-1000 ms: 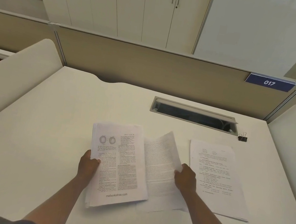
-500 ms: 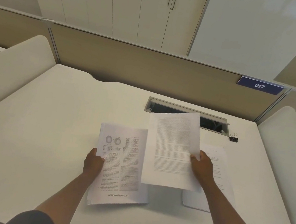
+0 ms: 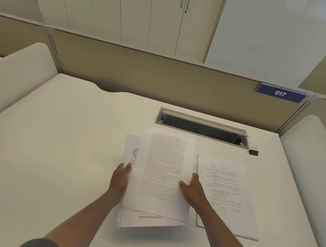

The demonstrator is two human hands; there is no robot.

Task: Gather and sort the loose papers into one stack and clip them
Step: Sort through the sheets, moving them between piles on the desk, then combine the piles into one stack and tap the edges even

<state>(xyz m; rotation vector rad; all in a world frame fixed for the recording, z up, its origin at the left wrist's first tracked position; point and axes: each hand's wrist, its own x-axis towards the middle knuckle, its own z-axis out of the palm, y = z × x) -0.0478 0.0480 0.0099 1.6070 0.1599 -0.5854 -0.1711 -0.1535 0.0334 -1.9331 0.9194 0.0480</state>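
The stack of papers (image 3: pixel 152 217) lies mid-table, a text sheet (image 3: pixel 163 170) laid askew on top so its edges overhang, apparently just added and awaiting squaring. The left hand (image 3: pixel 121 177) grips the stack's left edge, steadying it, while the right hand (image 3: pixel 192 189) pinches the top sheet's right edge, thumb on the page. Just right lies another sheet (image 3: pixel 230 188), not yet gathered. The binder clip (image 3: pixel 253 151) waits well apart near the cable slot (image 3: pixel 202 128) on the table (image 3: pixel 58 150).
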